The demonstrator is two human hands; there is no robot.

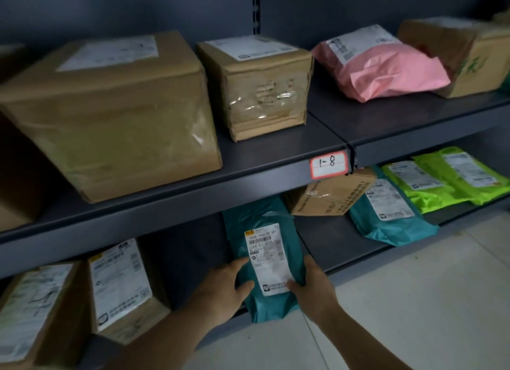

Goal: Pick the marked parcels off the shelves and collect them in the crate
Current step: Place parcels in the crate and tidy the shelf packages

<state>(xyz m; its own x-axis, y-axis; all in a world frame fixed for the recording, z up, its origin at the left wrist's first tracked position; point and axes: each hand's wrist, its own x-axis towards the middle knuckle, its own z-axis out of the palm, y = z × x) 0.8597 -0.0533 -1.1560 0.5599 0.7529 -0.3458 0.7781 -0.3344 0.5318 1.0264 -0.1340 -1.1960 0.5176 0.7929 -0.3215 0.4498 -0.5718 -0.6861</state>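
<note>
Head view: close, facing forward-down onto shelves [276, 174], floor [414, 300] lower right.

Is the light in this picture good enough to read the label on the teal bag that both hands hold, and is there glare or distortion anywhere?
Head view: dim; teal bag label only partly legible; tape glare on the small box; wide-angle lens bends shelf edges.

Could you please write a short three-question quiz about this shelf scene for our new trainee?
1. True or false: both hands grip the teal bag on the lower shelf.
2. What is written on the shelf tag?
3. The pink bag lies: A) on the floor, B) on the upper shelf, C) in a crate.

Key: 1 true, the left hand and right hand hold its sides; 2 "1-8"; 3 B.
</note>
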